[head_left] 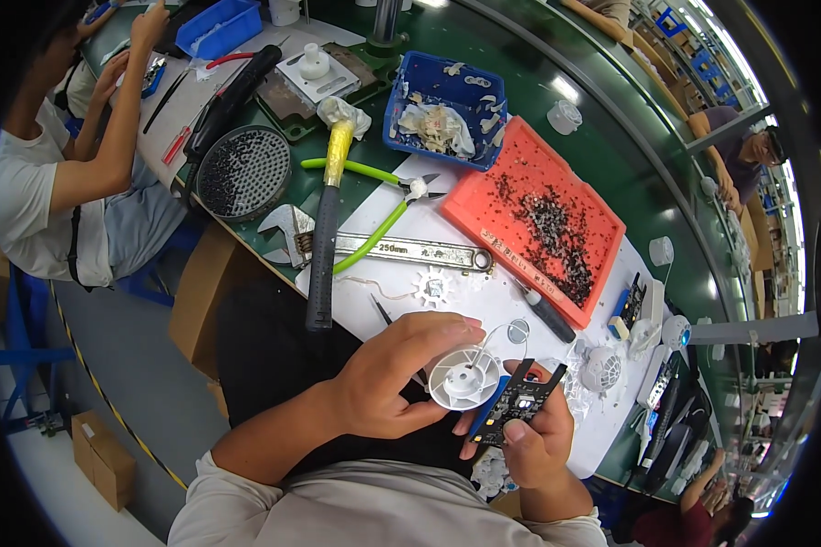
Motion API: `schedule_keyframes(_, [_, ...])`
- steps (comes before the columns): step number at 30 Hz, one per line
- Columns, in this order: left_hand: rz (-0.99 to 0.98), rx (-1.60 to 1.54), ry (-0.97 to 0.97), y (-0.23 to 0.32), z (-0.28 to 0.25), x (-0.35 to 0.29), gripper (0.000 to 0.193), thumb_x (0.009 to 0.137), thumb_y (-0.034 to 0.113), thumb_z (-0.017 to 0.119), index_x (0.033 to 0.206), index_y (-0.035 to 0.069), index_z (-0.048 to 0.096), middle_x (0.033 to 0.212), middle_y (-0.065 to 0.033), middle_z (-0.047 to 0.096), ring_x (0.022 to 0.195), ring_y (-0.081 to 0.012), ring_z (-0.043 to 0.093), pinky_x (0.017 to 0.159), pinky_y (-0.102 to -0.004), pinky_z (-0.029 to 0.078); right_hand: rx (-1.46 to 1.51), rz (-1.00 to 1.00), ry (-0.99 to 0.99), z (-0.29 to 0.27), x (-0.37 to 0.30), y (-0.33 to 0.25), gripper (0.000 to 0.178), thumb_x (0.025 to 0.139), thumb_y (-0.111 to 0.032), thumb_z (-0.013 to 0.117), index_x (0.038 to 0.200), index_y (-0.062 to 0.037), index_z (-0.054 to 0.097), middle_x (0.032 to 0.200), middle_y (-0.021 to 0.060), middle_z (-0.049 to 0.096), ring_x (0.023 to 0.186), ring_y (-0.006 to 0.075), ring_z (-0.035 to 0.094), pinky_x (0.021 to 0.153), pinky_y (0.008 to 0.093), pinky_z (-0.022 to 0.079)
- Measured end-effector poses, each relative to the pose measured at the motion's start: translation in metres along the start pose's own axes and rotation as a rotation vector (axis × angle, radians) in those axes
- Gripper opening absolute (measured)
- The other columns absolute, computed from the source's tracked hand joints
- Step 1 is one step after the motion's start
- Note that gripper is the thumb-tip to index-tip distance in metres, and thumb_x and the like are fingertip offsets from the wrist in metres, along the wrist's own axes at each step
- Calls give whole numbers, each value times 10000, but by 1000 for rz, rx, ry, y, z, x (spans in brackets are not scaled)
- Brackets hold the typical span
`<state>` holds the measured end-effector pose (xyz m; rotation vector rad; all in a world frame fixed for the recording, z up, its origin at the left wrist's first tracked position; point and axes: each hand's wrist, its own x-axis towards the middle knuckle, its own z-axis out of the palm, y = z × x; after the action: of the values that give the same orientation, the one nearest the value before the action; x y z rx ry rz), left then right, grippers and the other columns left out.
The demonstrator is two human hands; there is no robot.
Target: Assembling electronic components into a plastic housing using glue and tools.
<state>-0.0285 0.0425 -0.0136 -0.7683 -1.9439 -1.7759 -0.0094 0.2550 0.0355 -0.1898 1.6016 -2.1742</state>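
My left hand [390, 376] curls its fingers and thumb around a white round plastic housing [463, 390] with ribs inside. A thin white wire loops up from the housing toward a black circuit board [531, 394]. My right hand [540, 445] grips that forked board between thumb and fingers, close beside the housing; a blue edge shows at its left. A thin dark pointed tool [381, 310] sticks out beyond my left hand, and I cannot tell if it is held. Past my hands lie a small white gear-shaped part [434, 287] and a black-handled screwdriver [549, 315].
An adjustable wrench [410, 250], hammer [323, 246] and green-handled cutters [371, 239] lie ahead. A red tray [472, 202] holds many small screws; a blue bin [398, 118] holds scraps. A round perforated dish [244, 173] stands left. A person [73, 196] sits at left.
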Motion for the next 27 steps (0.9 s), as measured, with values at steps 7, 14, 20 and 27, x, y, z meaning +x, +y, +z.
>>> schedule_keyframes(7, [-12, 3, -5, -3, -1, 0, 824, 680, -42, 782, 1418, 11, 418, 1310, -201, 591, 1201, -366, 586, 989, -423, 497, -58, 10, -15, 1, 4, 0, 544, 941, -123, 524, 1392, 80, 297, 1055, 285, 614, 810, 338, 693, 541, 374, 616])
schedule_keyframes(14, [-88, -27, 9, -3, -1, -4, 773, 688, -27, 780, 1392, 11, 463, 1308, -187, 593, 1205, -347, 580, 1006, -415, 479, -51, 26, -28, 2, 6, -1, 526, 939, -100, 500, 1388, 85, 298, 1075, 285, 605, 815, 332, 692, 547, 371, 620])
schedule_keyframes(20, [-146, -48, 10, -1, -3, -5, 724, 698, -12, 778, 1366, 10, 500, 1310, -180, 593, 1213, -332, 575, 1015, -405, 468, -79, 50, -53, 2, 7, -2, 533, 934, -90, 483, 1397, 91, 289, 1077, 281, 603, 819, 331, 691, 547, 371, 622])
schedule_keyframes(27, [-139, -8, -20, -3, -5, -8, 801, 677, -2, 808, 1391, 2, 444, 1295, -180, 608, 1164, -353, 597, 995, -423, 480, 43, 51, 6, 6, 5, 0, 479, 907, -89, 582, 1301, 77, 367, 1044, 269, 610, 838, 328, 691, 613, 388, 624])
